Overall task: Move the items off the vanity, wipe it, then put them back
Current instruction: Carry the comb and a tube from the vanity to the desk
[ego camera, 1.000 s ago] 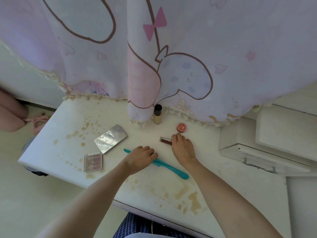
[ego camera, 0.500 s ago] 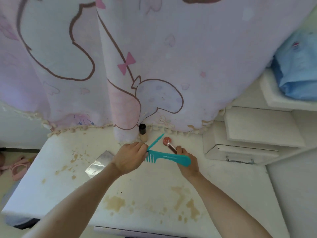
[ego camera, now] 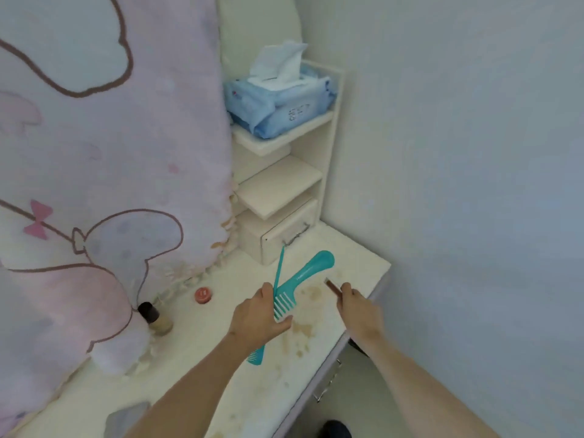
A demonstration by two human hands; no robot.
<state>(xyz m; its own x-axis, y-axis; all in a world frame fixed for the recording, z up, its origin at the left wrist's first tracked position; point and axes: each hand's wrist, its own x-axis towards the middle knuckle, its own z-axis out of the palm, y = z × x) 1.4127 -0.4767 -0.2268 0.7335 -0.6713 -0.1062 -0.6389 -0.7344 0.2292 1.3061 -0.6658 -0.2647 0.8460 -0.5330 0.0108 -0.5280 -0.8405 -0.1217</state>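
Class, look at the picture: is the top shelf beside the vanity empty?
No. A blue tissue pack sits on the top shelf, with a white tissue sticking up from its opening.

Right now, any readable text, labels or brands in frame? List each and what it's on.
No text can be read.
Blue soft pack of tissues: white print on the front face, too blurred to read.
Teal plastic wide-tooth comb: a line of lettering along the handle, too small to read.
Small round red-lidded jar: a pale mark on the lid, not legible.
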